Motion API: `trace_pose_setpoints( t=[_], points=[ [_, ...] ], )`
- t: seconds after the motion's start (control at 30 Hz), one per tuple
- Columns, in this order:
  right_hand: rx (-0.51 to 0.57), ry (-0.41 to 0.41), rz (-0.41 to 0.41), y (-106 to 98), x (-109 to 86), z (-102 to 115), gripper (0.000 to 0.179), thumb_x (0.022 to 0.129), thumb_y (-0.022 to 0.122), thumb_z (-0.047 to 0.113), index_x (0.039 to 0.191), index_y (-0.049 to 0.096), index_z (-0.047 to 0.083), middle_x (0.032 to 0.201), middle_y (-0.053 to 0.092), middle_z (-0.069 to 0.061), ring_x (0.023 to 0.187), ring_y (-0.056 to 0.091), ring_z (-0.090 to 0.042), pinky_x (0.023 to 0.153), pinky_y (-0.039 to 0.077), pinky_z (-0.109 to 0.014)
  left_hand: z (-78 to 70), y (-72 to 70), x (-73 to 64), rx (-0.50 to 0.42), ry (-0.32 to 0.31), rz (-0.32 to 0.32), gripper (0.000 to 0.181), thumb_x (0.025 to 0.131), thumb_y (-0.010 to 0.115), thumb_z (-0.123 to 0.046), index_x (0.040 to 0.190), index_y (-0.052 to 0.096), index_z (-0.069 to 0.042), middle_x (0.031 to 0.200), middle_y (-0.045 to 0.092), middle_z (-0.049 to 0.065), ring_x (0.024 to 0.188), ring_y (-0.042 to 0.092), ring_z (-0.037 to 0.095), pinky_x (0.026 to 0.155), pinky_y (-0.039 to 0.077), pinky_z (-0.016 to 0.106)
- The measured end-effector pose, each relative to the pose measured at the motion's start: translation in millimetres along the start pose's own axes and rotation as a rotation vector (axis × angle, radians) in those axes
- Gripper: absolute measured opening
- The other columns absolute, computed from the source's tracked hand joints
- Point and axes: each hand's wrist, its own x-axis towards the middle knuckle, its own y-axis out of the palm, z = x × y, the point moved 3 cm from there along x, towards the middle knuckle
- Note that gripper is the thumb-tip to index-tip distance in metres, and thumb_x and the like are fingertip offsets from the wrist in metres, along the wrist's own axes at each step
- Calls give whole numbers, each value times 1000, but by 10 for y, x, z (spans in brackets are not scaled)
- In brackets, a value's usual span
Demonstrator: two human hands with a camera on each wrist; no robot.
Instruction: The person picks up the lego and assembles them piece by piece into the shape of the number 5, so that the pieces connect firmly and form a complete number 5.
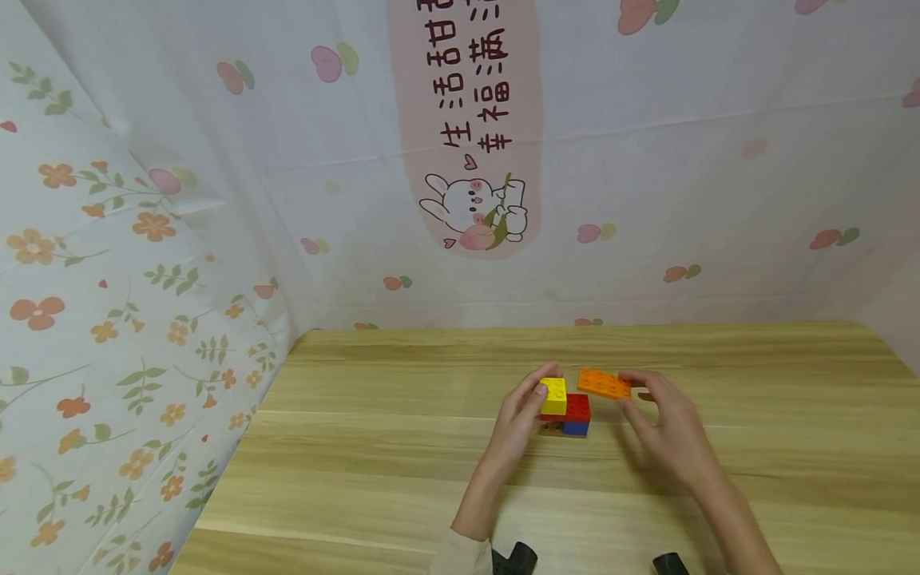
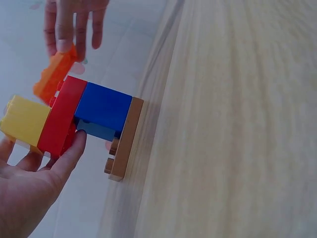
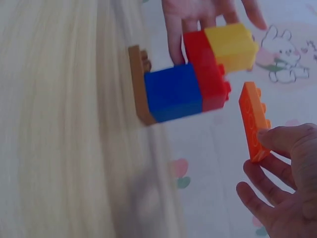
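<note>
A small stack of toy building bricks stands on the table, made of a brown plate (image 2: 128, 141) at the bottom, a blue brick (image 2: 103, 105) on one end of it, a red brick (image 2: 64, 111) across that, and a yellow brick (image 1: 554, 397) on top at the left. My left hand (image 1: 513, 423) grips the stack around its yellow and red bricks. With thumb and fingers, my right hand (image 1: 676, 427) pinches one end of a flat orange brick (image 1: 602, 383). In the right wrist view, the orange brick is tilted and apart from the red brick's bare studs.
The wooden table (image 1: 374, 447) stretches out on both sides of the hands. Behind it hangs a printed cloth (image 1: 647, 184), and a flowered cloth (image 1: 122, 335) covers the left side. Two black objects (image 1: 519, 559) show near the wrists at the bottom edge.
</note>
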Motion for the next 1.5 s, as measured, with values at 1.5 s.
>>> trace_pose_setpoints(
  t=[1.5],
  points=[
    [5,-97,-33,4,126,396,47,69,73,-14,112,59,-2,111,60,-11,100,55,-26,89,31,-5,68,-27,10,32,-23,0,42,101,31,-35,141,41,-24,135,43,-5,126,37,19,95,36,52]
  ],
)
